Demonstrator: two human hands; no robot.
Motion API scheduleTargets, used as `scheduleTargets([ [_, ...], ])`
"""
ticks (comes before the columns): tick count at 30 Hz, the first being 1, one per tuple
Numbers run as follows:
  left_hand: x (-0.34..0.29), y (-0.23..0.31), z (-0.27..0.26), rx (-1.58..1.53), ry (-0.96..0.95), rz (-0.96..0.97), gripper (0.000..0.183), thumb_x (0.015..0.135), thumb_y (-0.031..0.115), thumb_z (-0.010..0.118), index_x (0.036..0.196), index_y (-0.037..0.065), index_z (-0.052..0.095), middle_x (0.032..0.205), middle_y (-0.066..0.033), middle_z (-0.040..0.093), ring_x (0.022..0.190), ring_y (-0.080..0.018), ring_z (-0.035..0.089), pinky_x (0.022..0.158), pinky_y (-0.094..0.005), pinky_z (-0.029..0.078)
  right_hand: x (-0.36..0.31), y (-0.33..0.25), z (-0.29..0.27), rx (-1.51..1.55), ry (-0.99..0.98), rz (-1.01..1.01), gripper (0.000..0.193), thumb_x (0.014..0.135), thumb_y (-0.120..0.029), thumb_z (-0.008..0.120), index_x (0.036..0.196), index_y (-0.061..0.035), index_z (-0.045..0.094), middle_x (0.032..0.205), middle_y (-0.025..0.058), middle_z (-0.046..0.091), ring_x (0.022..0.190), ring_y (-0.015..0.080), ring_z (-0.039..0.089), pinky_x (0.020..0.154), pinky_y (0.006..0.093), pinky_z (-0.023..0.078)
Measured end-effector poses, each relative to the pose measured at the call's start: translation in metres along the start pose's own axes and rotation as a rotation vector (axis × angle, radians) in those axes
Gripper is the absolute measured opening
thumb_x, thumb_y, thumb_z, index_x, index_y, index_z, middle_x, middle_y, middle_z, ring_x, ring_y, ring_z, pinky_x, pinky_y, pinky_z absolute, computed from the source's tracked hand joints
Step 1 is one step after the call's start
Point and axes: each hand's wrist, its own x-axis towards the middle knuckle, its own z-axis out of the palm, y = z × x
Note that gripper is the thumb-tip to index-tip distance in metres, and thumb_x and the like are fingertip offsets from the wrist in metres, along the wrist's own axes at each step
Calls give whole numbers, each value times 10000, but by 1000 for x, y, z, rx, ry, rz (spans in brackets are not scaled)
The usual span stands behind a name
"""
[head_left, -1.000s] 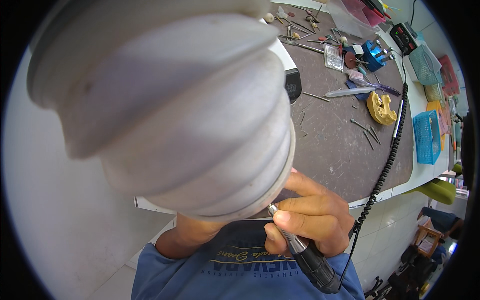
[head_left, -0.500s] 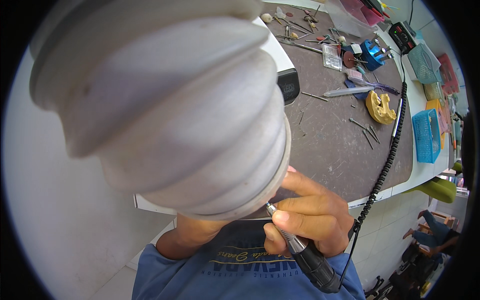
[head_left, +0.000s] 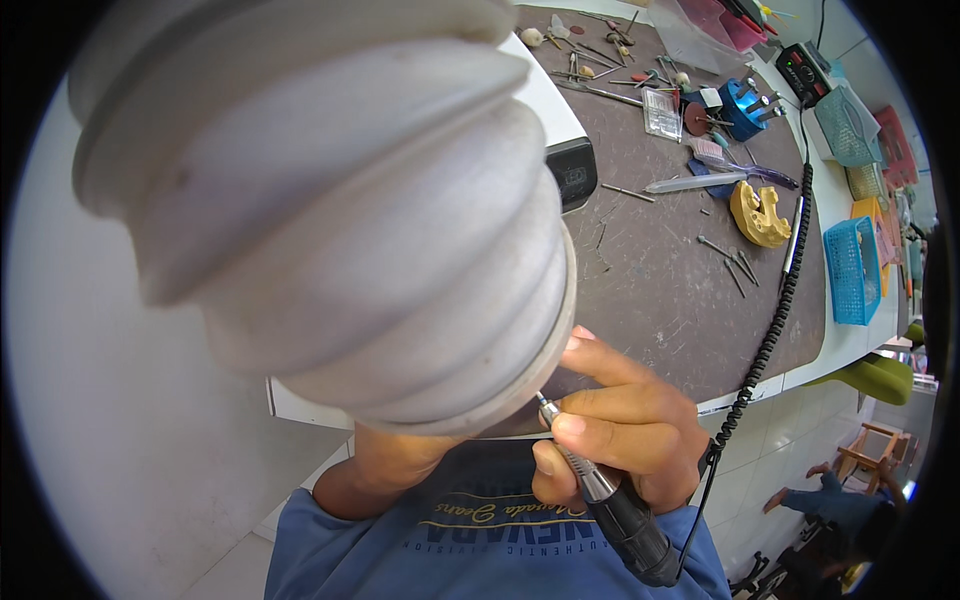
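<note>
My right hand (head_left: 630,425) is closed round a handpiece (head_left: 615,510), a rotary tool with a black body and a metal nose. Its thin tip points up and left, close to the rim of a big ribbed grey-white duct (head_left: 380,230), which looks like a flexible hose. My right index finger reaches up to that rim and partly passes behind it. Of my left hand (head_left: 405,455) only the wrist and heel show under the duct. Its fingers, and anything in them, are hidden.
A brown mat (head_left: 660,290) covers the bench. On it lie a yellow dental cast (head_left: 760,215), a toothbrush (head_left: 745,165), a blue bur stand (head_left: 745,108) and several loose burs. A coiled black cord (head_left: 770,340) runs down the right. Blue baskets (head_left: 853,272) stand beyond; a person (head_left: 835,505) sits lower right.
The duct's rim sits slightly higher and further left in the picture, baring more of the handpiece's tip. My right fingers have shifted slightly. The person in the background has changed posture.
</note>
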Motion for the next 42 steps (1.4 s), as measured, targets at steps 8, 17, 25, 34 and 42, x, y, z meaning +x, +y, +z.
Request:
scheduleTargets([
  [8, 9, 16, 18, -36, -15, -117, 145, 898, 9, 668, 977, 51, 554, 1061, -164, 623, 942, -251, 726, 798, -319, 626, 2, 4, -2, -11, -28, -43, 288, 809, -169, 815, 1030, -42, 682, 898, 82, 707, 1025, 380, 711, 857, 484, 612],
  [17, 10, 13, 9, -23, -51, -109, 124, 907, -7, 653, 962, 36, 551, 1072, -179, 625, 951, -272, 728, 799, -332, 632, 5, 0, -1, -14, -38, -14, 268, 810, -176, 809, 1011, -42, 693, 894, 99, 717, 1011, 376, 717, 835, 477, 619],
  [25, 4, 0, -3, -140, -39, -63, 120, 909, -2, 657, 962, 31, 555, 1073, -178, 626, 945, -276, 729, 794, -333, 634, 6, 1, -1, -32, -39, -28, 253, 812, -190, 808, 990, -46, 703, 894, 92, 720, 1009, 370, 718, 836, 474, 621],
  [34, 4, 1, -1, -127, -28, -67, 113, 908, -17, 645, 953, 34, 555, 1075, -179, 629, 955, -276, 729, 818, -348, 634, 6, 0, -2, -35, -39, -4, 260, 809, -186, 807, 994, -37, 700, 888, 103, 720, 1004, 371, 720, 842, 470, 619],
  [42, 4, 2, -2, -99, -20, -63, 122, 897, -17, 655, 948, 39, 559, 1075, -183, 634, 949, -266, 729, 843, -356, 626, 7, -1, -2, -35, -24, -7, 276, 790, -182, 816, 997, -40, 701, 891, 103, 719, 1005, 369, 720, 846, 471, 619],
])
